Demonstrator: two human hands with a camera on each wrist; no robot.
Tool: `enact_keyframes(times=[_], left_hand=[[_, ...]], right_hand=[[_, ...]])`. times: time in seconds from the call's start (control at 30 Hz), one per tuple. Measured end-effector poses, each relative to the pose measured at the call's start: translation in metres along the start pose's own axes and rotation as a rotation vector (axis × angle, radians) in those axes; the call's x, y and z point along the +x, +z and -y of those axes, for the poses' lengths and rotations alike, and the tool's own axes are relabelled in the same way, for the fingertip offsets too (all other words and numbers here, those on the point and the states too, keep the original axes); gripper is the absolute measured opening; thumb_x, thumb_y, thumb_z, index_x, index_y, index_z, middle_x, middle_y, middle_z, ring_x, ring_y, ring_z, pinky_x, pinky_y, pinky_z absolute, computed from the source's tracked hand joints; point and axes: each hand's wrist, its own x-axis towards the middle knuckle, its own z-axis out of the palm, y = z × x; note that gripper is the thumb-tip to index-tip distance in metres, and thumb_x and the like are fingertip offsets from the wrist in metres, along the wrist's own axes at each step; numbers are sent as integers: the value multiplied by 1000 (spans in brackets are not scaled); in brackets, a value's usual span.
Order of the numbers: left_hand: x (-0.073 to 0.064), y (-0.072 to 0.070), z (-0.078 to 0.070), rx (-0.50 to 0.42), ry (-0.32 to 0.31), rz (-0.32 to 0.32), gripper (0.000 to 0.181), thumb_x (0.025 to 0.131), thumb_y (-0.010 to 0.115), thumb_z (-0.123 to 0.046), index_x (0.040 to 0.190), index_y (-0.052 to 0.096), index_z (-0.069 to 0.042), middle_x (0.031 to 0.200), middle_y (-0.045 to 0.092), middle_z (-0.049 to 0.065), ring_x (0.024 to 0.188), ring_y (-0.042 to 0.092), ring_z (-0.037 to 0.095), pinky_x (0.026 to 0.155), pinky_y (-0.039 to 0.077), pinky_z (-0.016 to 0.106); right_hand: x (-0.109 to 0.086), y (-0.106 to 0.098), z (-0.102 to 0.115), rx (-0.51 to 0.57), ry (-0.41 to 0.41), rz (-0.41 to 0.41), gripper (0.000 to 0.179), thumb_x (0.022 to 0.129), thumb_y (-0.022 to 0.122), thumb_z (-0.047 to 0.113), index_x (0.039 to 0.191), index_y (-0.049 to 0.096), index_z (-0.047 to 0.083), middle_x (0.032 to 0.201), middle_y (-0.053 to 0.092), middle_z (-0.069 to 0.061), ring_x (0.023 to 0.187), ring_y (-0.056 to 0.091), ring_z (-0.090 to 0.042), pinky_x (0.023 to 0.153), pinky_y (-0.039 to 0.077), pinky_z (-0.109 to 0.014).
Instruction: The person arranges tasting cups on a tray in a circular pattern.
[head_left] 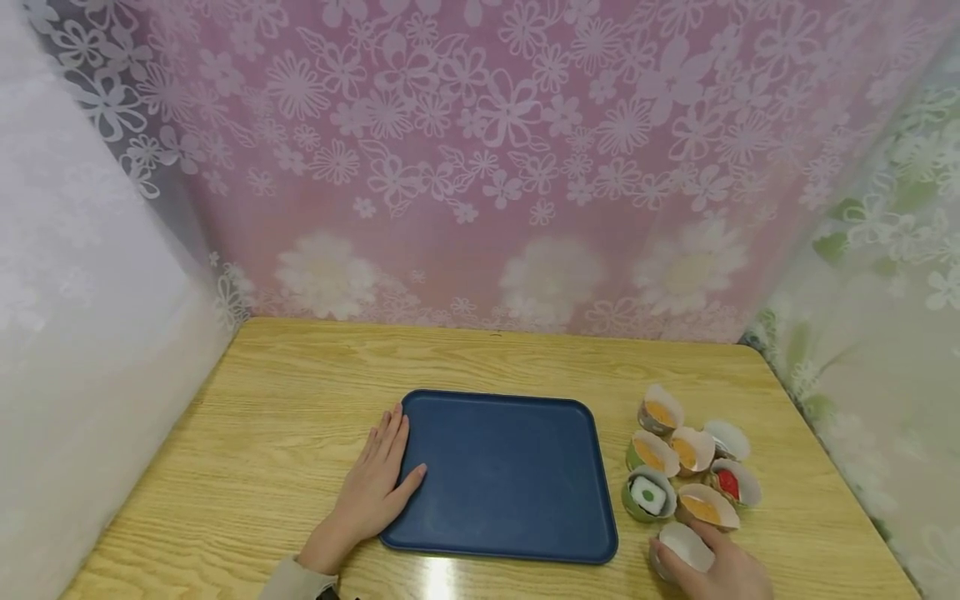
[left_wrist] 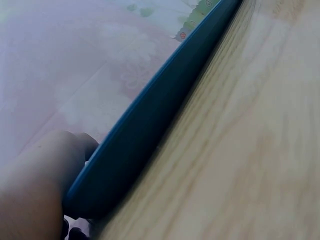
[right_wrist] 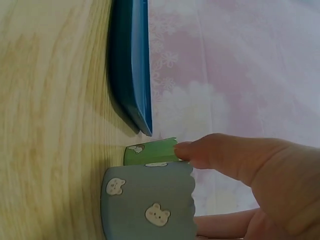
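Note:
My left hand [head_left: 375, 492] rests along the left rim of a dark blue tray [head_left: 502, 475], fingers straight and thumb over the edge. The left wrist view shows the tray's side standing on the wooden table. At the lower right, my right hand [head_left: 723, 571] holds a paper baking cup [head_left: 686, 546] between thumb and fingers at its rim. Its inside looks white, and its grey-blue wall carries bear faces in the right wrist view. Just behind it stands a green paper cup [head_left: 637, 506] holding a white square piece with a green spot.
Several filled paper cups cluster right of the tray, among them a cup with a red piece [head_left: 729, 483] and a cup with orange filling [head_left: 707, 507]. A white-looking cup [head_left: 727, 440] sits behind them. Floral cloth [head_left: 495, 167] hangs behind the wooden table [head_left: 217, 467] and at both sides.

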Motion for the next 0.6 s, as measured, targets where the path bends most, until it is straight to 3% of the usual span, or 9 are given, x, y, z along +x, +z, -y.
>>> enact_keyframes(times=[0.2,0.43,0.6], left_hand=[[0,-2,-1,-7,0,-9,75,103,51,-40,156,20,4,165,7,16,151,8,34,120,14,53],[0,0,1,-12,0,-13,75,103,50,-41,156,20,4,165,7,16,151,8,34,121,11,50],[0,-1,1,-17,6,-13,75,103,52,-39,156,20,4,165,7,15,151,8,33,121,11,49]], right_hand=[[1,0,-1,61,-64,11,81,82,74,54,134,55,-6,119,60,-36,98,61,-53,77,53,-54],[2,1,-4,55,-34,64,94,80,70,65,141,49,-4,134,52,-35,109,56,-55,79,53,-53],[3,2,-5,18,-14,84,101,77,71,68,140,48,-7,132,54,-34,106,56,-56,79,53,-54]])
